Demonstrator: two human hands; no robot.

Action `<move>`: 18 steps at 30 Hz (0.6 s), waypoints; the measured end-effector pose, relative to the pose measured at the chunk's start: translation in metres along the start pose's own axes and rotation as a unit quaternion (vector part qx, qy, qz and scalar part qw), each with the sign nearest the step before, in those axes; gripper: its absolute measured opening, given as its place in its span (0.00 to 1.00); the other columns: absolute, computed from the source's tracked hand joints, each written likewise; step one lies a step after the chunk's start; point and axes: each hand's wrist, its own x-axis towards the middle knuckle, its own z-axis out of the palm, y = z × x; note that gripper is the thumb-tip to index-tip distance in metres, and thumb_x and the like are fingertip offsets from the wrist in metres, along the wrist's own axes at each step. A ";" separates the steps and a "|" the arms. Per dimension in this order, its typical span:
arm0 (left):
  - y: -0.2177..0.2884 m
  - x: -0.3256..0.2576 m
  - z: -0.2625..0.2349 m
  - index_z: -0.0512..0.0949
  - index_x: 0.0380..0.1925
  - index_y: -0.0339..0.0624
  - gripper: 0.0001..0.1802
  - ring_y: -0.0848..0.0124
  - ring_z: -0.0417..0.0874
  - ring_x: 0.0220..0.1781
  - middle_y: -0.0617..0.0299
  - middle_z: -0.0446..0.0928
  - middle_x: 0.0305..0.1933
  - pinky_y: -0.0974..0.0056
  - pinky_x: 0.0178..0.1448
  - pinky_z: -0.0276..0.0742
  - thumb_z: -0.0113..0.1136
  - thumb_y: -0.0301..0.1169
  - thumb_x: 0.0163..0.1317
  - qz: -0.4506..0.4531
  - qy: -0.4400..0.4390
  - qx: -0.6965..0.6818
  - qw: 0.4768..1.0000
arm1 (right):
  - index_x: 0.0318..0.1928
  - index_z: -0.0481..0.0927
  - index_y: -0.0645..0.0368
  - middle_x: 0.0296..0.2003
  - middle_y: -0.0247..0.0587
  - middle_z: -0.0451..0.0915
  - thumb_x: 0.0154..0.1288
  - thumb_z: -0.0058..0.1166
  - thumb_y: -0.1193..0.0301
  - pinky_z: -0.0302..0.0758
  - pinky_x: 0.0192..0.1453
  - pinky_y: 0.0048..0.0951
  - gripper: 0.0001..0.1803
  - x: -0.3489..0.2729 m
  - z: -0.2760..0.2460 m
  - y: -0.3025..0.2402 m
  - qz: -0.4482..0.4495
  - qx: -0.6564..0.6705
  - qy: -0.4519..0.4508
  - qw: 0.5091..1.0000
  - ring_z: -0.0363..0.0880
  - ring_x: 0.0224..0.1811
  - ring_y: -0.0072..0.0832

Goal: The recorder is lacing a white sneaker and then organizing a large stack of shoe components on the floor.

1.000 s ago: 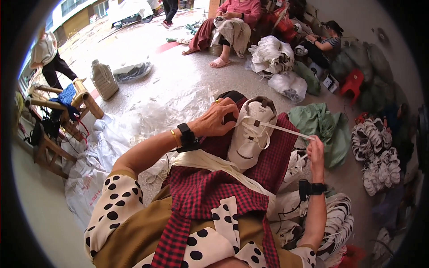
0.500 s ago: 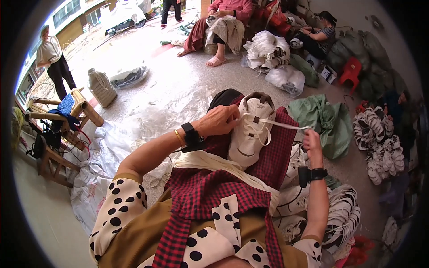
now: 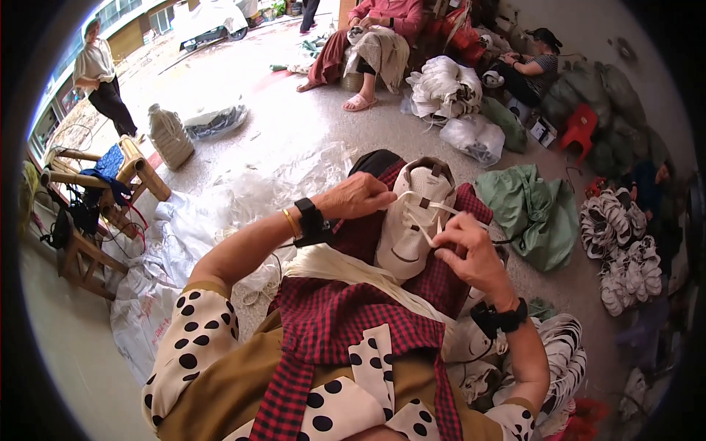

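A white sneaker (image 3: pixel 404 239) lies across my lap on a red-and-black checked apron (image 3: pixel 353 312), its toe toward me and its ankle opening at the far end. White shoelace (image 3: pixel 425 203) crosses the upper part of its tongue. My right hand (image 3: pixel 471 253) is over the sneaker's right side, thumb and forefinger pinched on a loop of the lace. At the left edge, my left hand (image 3: pixel 360 197) has its fingertips closed by the upper eyelets; what they grip is hidden. A bundle of loose cream laces (image 3: pixel 346 266) is draped across my lap below the toe.
White plastic sheeting (image 3: pixel 213 213) spreads on the floor at left, beside bamboo stools (image 3: pixel 88 253). A green sack (image 3: pixel 529 213) lies at right. Bundled sneakers (image 3: pixel 562 353) sit by my right arm, with more piles (image 3: pixel 625 250) farther right. Seated people (image 3: pixel 379 29) work at the back.
My right hand has come in from the right, where it held the lace stretched out, to the sneaker's right side. My left hand stays at the left edge. The person standing outside has shifted slightly.
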 end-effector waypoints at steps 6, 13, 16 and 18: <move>0.001 -0.004 -0.019 0.80 0.18 0.36 0.29 0.80 0.67 0.18 0.67 0.71 0.14 0.66 0.23 0.61 0.55 0.51 0.67 -0.015 0.018 -0.083 0.996 | 0.30 0.77 0.62 0.31 0.41 0.72 0.48 0.55 0.85 0.72 0.30 0.31 0.08 0.024 0.016 0.007 -0.066 0.029 0.082 0.994 0.74 0.24 0.34; -0.020 -0.009 -0.052 0.80 0.17 0.39 0.23 0.82 0.62 0.17 0.70 0.66 0.12 0.67 0.20 0.55 0.64 0.46 0.61 -0.054 -0.007 -0.050 0.997 | 0.31 0.71 0.61 0.30 0.43 0.68 0.49 0.48 0.85 0.72 0.31 0.38 0.09 0.036 0.027 0.034 -0.034 -0.156 0.271 0.949 0.73 0.27 0.37; -0.031 -0.011 -0.078 0.76 0.15 0.36 0.21 0.81 0.61 0.17 0.67 0.65 0.12 0.65 0.21 0.57 0.68 0.38 0.58 -0.061 0.090 0.010 0.994 | 0.38 0.71 0.63 0.32 0.46 0.68 0.50 0.47 0.84 0.74 0.36 0.38 0.12 0.031 0.032 0.040 -0.009 -0.107 0.213 0.971 0.75 0.31 0.39; -0.042 -0.018 -0.102 0.77 0.16 0.34 0.18 0.78 0.62 0.16 0.58 0.68 0.11 0.62 0.22 0.61 0.69 0.36 0.55 -0.106 0.161 0.145 0.971 | 0.44 0.70 0.64 0.34 0.46 0.69 0.50 0.47 0.84 0.76 0.40 0.36 0.17 0.026 0.037 0.042 0.013 -0.015 0.138 0.990 0.76 0.34 0.38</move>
